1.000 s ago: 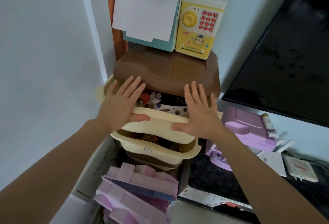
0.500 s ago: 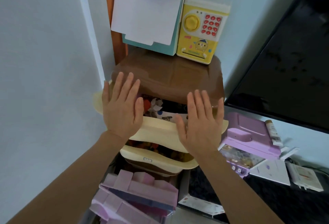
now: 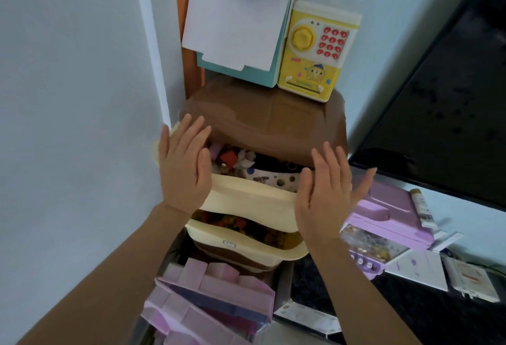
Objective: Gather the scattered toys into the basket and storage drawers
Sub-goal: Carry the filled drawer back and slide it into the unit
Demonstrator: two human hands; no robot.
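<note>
The top drawer sits mid-frame, pulled partway out from under the brown unit top, with toys showing in the gap. My left hand lies flat on its left front corner, fingers straight and pointing up the frame; my right hand lies flat on the right front edge, fingers spread, gripping nothing. I read both palms as set to push the drawer shut evenly, so it does not skew in its runners. Below it the second drawer also stands open, with orange and yellow pieces inside. A yellow toy safe and a teal box stand on the unit top at upper centre. Pink trays lie at the bottom, and a purple toy sits to the right, not yet stored.
</note>
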